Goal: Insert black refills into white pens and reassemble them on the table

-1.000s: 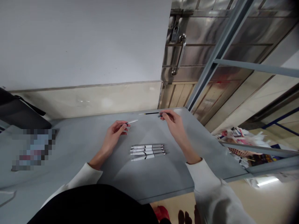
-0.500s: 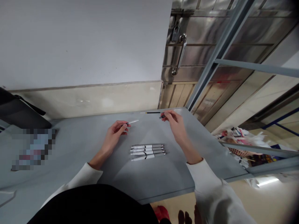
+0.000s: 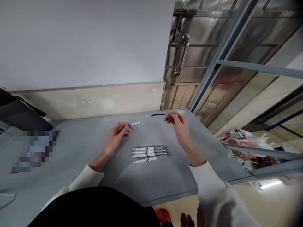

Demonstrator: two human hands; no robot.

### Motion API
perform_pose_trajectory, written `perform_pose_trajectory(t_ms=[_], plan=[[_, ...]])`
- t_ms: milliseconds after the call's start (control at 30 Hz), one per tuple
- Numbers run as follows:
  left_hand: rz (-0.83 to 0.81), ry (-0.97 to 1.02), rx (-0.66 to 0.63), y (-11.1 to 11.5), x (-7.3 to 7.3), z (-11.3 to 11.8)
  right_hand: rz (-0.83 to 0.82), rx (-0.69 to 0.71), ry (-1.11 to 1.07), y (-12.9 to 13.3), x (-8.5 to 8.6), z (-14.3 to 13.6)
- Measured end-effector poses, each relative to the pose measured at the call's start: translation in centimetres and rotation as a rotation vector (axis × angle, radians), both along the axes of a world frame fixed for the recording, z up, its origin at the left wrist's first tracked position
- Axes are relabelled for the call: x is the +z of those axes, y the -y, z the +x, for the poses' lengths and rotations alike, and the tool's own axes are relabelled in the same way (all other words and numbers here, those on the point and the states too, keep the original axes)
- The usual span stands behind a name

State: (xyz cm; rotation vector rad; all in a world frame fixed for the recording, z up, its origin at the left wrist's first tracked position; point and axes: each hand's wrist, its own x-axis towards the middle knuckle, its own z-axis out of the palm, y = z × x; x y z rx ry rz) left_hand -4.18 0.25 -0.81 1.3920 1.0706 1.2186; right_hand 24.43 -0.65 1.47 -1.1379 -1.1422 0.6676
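Pinched in my left hand (image 3: 118, 132) is a slim, pale pen part (image 3: 135, 123), its shiny rod pointing right; a dark end shows at the fingertips. My right hand (image 3: 179, 124) grips a pen refill (image 3: 158, 114) with black ink and a pale tip pointing left. A short dark pen piece (image 3: 168, 119) is also in those fingers, below the refill. The two hands are apart, above the far part of the grey table (image 3: 90, 148). Between my forearms, several white pens (image 3: 150, 154) lie side by side on the tabletop, their metallic tips to the right.
A dark grey case (image 3: 26, 110) with a strap stands at the far left, near a blurred-out flat item (image 3: 35, 153). The wall (image 3: 104, 99) borders the table's back edge. A metal frame post (image 3: 213, 69) rises at the right, beside a shelf of bagged goods (image 3: 251, 145).
My right hand has shifted slightly right, carrying the refill and the dark piece, more of which now shows. The left hand and the pens on the table have stayed put.
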Motion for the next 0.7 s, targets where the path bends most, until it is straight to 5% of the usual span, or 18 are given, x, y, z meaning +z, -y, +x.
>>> perform_pose_trajectory(t_ms=[700], plan=[[-0.026, 0.032, -0.038, 0.42, 0.72, 0.28, -0.036, 0.019, -0.093, -0.02, -0.25, 0.05]])
